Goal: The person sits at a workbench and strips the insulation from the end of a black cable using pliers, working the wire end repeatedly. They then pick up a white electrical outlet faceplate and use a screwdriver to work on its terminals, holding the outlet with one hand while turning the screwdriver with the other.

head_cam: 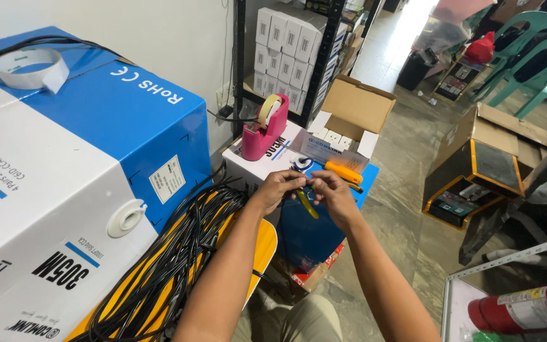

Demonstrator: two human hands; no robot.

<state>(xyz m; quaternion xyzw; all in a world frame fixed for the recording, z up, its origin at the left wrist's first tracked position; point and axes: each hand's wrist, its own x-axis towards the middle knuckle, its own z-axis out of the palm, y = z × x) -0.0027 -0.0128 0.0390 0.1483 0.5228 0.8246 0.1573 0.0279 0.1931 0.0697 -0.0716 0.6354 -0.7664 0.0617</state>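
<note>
Bright daylight enters from the doorway at one o'clock, washing out the polished floor (406, 38) there with glare. Shadows are soft and the centre is sharp. Wide-angle distortion bends the blue-and-white carton (77, 190) at nine o'clock.

A blue-and-white carton (83, 171) with black print stands beside black cables (178, 253) heaped on a yellow seat (264, 248), while a pink tape dispenser (264, 133), an orange-handled tool (343, 171), teal chairs (539, 57) and a red extinguisher (527, 307) add colour.
</note>
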